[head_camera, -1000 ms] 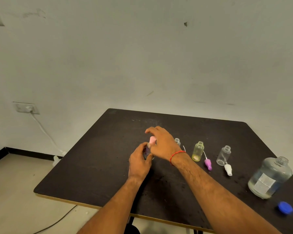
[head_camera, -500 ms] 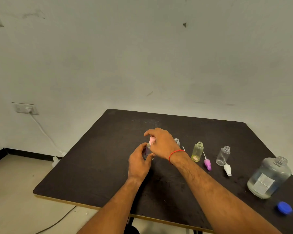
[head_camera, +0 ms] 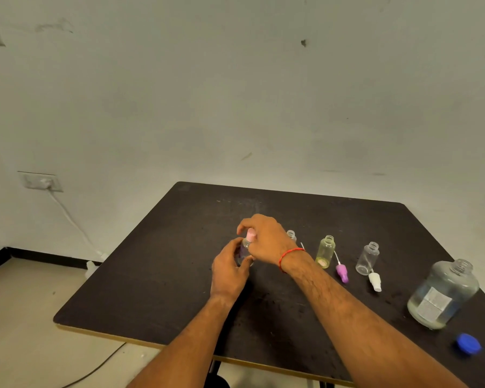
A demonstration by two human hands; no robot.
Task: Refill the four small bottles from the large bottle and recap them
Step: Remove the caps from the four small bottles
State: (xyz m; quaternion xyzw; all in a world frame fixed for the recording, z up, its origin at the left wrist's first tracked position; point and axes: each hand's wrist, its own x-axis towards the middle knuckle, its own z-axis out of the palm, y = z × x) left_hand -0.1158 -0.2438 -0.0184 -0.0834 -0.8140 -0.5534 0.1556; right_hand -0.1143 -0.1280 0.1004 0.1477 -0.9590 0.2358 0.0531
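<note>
Mid-table [head_camera: 165, 261], left hand [head_camera: 228, 273] grips one bottle [head_camera: 245, 247] of four, right hand [head_camera: 266, 238] apparently its cap [head_camera: 251, 235].

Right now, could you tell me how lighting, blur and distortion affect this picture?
Head view: dim, even light, soft shadows on the dark matte table; wide-angle bending at the edges; the small clear pink-capped bottle is blurred and half hidden between the left hand and right hand; the label on the large clear bottle is unreadable.

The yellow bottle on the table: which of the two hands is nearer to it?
Right. The right hand, pinching a pink cap, is just left of the yellow bottle; the left hand, holding the capped bottle, is farther left.
</note>
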